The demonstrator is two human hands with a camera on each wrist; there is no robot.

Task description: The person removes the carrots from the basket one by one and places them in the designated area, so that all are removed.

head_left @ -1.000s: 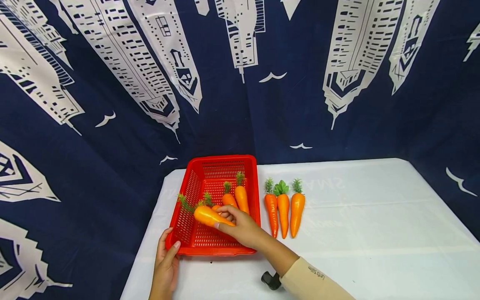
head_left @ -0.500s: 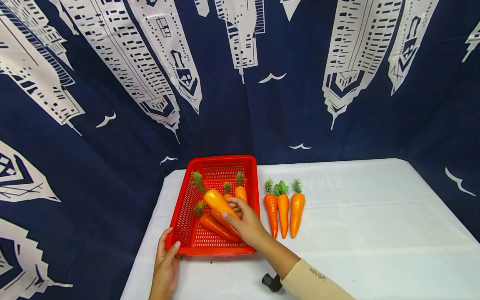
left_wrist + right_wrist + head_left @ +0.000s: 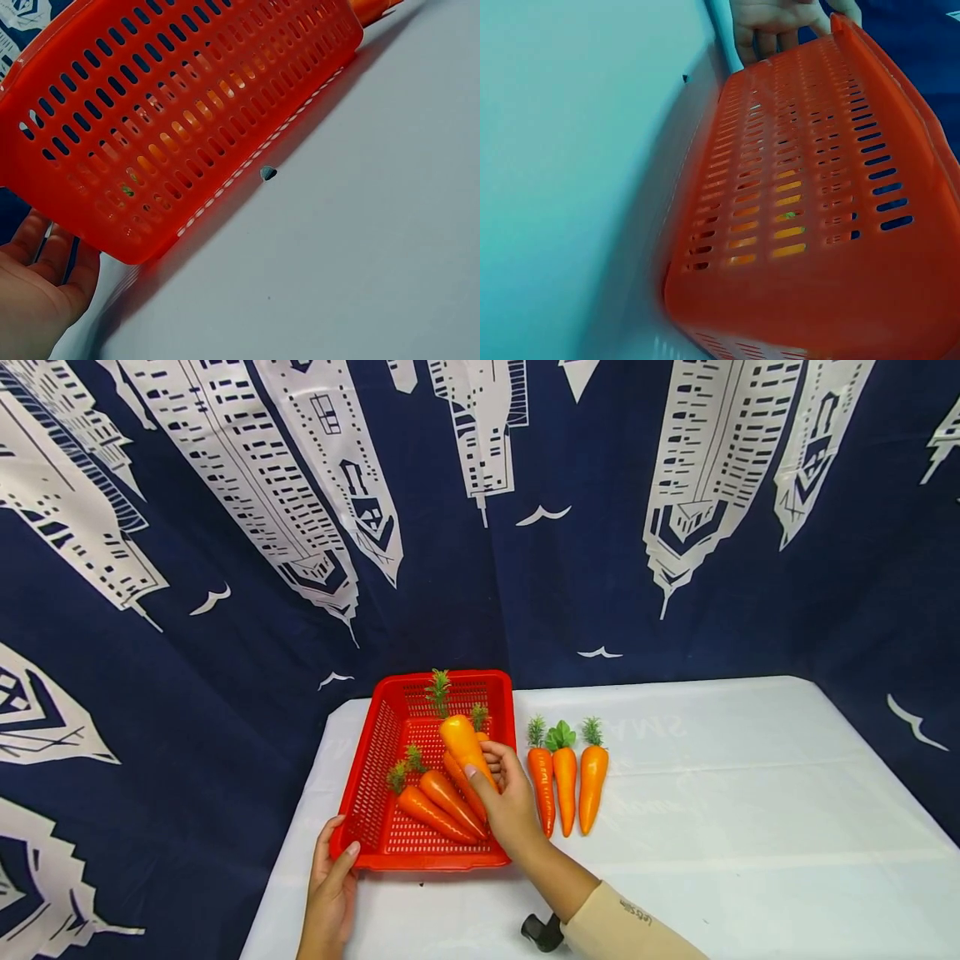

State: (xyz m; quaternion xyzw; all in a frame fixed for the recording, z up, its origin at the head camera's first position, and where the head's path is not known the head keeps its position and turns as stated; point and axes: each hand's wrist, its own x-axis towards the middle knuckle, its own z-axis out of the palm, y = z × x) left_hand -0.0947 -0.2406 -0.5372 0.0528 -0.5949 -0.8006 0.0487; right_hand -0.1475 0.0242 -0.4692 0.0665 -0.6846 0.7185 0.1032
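My right hand [image 3: 512, 795] holds a yellow-orange carrot [image 3: 461, 737] with a green sprig, above the right part of a red plastic basket [image 3: 360, 777]. In the basket lie several carrots; two redder ones [image 3: 435, 817] are side by side near the front, and others are partly covered by the held carrot and the hand. At the basket's front left corner my left hand [image 3: 333, 881] grips the rim, thumb on top. The left wrist view shows fingers [image 3: 52, 255] under the basket's corner. In the right wrist view the basket wall hides the right hand and its carrot.
Right of the basket, three carrots [image 3: 566, 785] lie in a row on the white-covered table [image 3: 735, 810]. A black object [image 3: 542, 933] sits by the right sleeve. Behind the table hangs a dark blue cloth [image 3: 570, 602] with white building prints.
My right hand has moved the carrot rightward and toward the back, over the basket's right side. The redder carrots in front have come into clearer view. The left hand stays at the corner.
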